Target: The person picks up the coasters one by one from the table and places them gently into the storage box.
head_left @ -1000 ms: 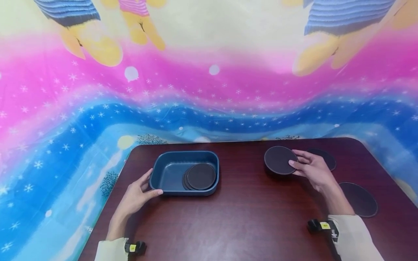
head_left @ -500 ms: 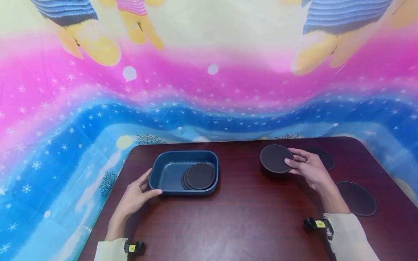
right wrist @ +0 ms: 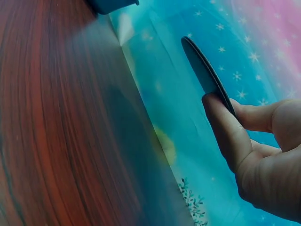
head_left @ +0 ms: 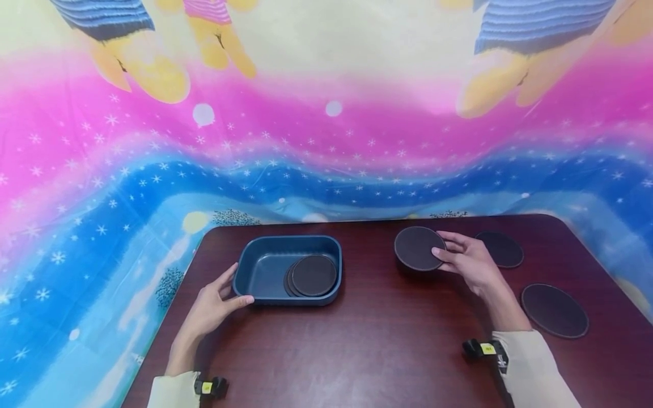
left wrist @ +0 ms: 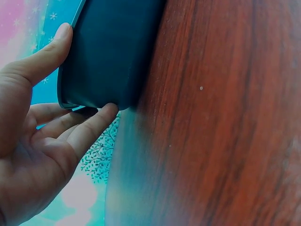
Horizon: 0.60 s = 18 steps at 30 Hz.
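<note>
A blue rectangular box [head_left: 260,267], without a lid, stands on the left of the table, with a few dark round coasters [head_left: 314,276] overlapping at its right end. My left hand [head_left: 206,306] holds the box's near left corner, thumb on the front and fingers [left wrist: 101,123] round the side. Above the table, my right hand [head_left: 471,262] pinches one dark brown coaster [head_left: 419,249] by its right edge. The right wrist view shows that coaster [right wrist: 204,70] edge-on between thumb and fingers. Two more coasters lie flat to the right, a far one [head_left: 501,249] and a nearer one [head_left: 555,310].
The dark red wooden table [head_left: 367,351] has rounded far corners. Behind it hangs a colourful printed cloth [head_left: 357,136] that meets its back edge. Each wrist carries a black strap with a small camera.
My right hand has carried the coaster a little to the left, uncovering more of the two coasters on the right. The left hand and the box have stayed in place.
</note>
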Available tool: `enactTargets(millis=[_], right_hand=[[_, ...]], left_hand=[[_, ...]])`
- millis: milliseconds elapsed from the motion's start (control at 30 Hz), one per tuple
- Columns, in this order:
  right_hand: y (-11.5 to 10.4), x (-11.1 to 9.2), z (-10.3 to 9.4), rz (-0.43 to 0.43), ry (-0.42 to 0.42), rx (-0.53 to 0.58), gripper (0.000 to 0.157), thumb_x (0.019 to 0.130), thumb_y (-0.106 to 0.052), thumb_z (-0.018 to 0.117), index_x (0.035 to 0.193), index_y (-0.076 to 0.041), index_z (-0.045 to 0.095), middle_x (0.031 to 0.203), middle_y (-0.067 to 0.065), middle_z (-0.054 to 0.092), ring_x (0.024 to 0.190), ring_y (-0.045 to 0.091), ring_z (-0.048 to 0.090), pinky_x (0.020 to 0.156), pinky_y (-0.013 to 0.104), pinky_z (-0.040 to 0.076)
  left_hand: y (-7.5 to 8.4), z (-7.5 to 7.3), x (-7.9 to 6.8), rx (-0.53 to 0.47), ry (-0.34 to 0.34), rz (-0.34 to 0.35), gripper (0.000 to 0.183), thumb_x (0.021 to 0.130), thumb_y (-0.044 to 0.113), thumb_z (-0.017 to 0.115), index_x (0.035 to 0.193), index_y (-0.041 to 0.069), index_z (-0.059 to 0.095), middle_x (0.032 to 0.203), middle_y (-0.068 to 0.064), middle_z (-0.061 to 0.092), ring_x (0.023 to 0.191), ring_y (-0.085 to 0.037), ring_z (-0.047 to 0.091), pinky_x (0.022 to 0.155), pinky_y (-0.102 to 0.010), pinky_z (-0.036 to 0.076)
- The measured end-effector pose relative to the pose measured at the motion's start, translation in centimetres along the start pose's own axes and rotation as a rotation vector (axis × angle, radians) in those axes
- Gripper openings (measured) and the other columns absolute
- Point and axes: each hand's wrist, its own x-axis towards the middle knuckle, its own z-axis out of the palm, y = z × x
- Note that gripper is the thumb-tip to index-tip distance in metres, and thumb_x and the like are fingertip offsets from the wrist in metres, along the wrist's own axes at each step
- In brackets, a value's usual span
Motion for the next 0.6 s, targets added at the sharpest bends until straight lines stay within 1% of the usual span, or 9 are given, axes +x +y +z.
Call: enactTargets(millis=[133, 233, 300, 400, 500, 600], right_hand=[[-0.1, 0.2, 0.7, 0.003, -0.007, -0.001, 0.071, 0.105, -0.012, 0.071, 0.165, 0.003, 0.037, 0.131, 0.013, 0.067, 0.089, 0.003, 0.079, 0.081, 0.025, 0.065], [-0.2, 0.4, 1.3, 0.009, -0.012, 0.002, 0.070, 0.104, -0.011, 0.071, 0.165, 0.002, 0.037, 0.134, 0.017, 0.065, 0.089, 0.004, 0.079, 0.081, 0.025, 0.065], [-0.3, 0.4, 1.6, 0.012, -0.016, 0.004, 0.070, 0.104, -0.011, 0.071, 0.165, 0.002, 0.038, 0.132, 0.014, 0.066, 0.089, 0.004, 0.079, 0.081, 0.025, 0.065], [-0.3, 0.4, 2.1, 0.012, -0.023, 0.013, 0.069, 0.104, -0.010, 0.071, 0.164, 0.003, 0.038, 0.123, 0.006, 0.069, 0.088, 0.004, 0.078, 0.080, 0.025, 0.065], [-0.3, 0.3, 2.5, 0.001, -0.034, 0.019, 0.069, 0.104, -0.009, 0.071, 0.163, 0.004, 0.039, 0.117, -0.002, 0.070, 0.088, 0.004, 0.078, 0.080, 0.025, 0.065], [-0.4, 0.3, 3.0, -0.010, -0.045, 0.022, 0.068, 0.104, -0.008, 0.071, 0.163, 0.005, 0.040, 0.115, -0.004, 0.070, 0.088, 0.003, 0.078, 0.080, 0.026, 0.065]], left_hand=[[0.0, 0.0, 0.0, 0.000, -0.001, 0.004, 0.098, 0.095, 0.032, 0.085, 0.173, 0.016, 0.026, 0.158, -0.024, 0.057, 0.143, -0.041, 0.060, 0.103, -0.047, 0.061], [0.1, 0.0, 0.0, 0.003, -0.001, 0.005, 0.099, 0.095, 0.033, 0.085, 0.172, 0.015, 0.026, 0.158, -0.025, 0.056, 0.143, -0.042, 0.060, 0.103, -0.049, 0.061], [0.1, 0.0, 0.0, 0.006, -0.005, 0.006, 0.099, 0.095, 0.034, 0.084, 0.172, 0.014, 0.026, 0.159, -0.026, 0.055, 0.143, -0.043, 0.059, 0.104, -0.050, 0.060], [0.0, 0.1, 0.1, 0.018, -0.012, 0.010, 0.099, 0.096, 0.035, 0.084, 0.172, 0.012, 0.025, 0.161, -0.027, 0.052, 0.143, -0.045, 0.058, 0.104, -0.051, 0.060], [0.1, 0.2, 0.1, 0.019, -0.009, 0.008, 0.099, 0.096, 0.034, 0.084, 0.172, 0.012, 0.026, 0.163, -0.026, 0.050, 0.144, -0.044, 0.057, 0.103, -0.050, 0.060], [0.2, 0.0, 0.0, 0.025, -0.014, 0.013, 0.098, 0.097, 0.033, 0.083, 0.173, 0.012, 0.024, 0.164, -0.026, 0.048, 0.144, -0.045, 0.057, 0.103, -0.050, 0.060]])
